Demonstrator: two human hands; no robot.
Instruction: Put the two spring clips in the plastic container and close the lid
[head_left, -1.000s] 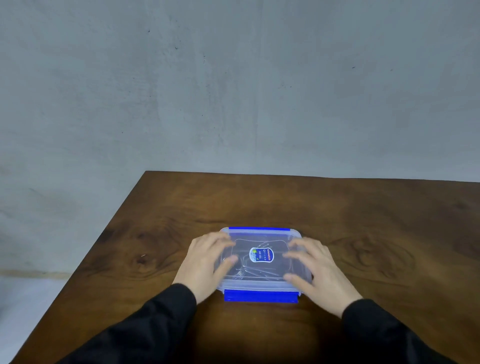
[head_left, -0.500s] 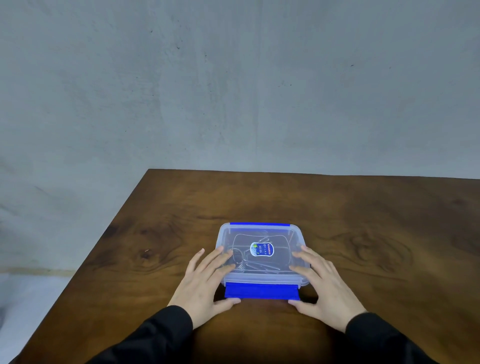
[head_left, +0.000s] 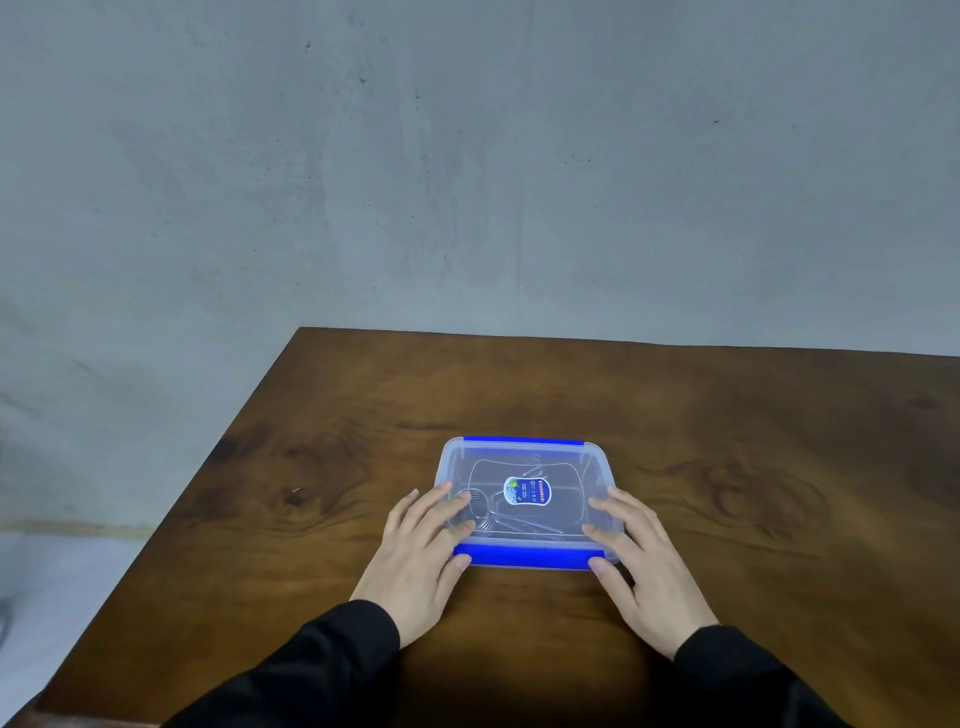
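Nearest, black sleeves (head_left: 322, 660) lead to both hands on the wooden table (head_left: 779, 519). The left hand (head_left: 415, 561) and right hand (head_left: 649, 566) lie flat, fingers spread, each grip open, thumbs touching the near blue latch (head_left: 527, 556). The plastic container (head_left: 597, 462) sits between them, lid on, spring clips (head_left: 488, 514) faintly visible inside.

Between the hands, the container (head_left: 527, 501) is clear, slightly frosted plastic with opaque blue plastic latches (head_left: 527, 556) and a glossy paper sticker (head_left: 528, 491) on the lid. Thin shiny metal wire shows through it. Under the hands, the table (head_left: 753, 519) is dark, smooth, low-sheen wood. Beyond them, the wall (head_left: 467, 156) is matt, rough grey plaster.
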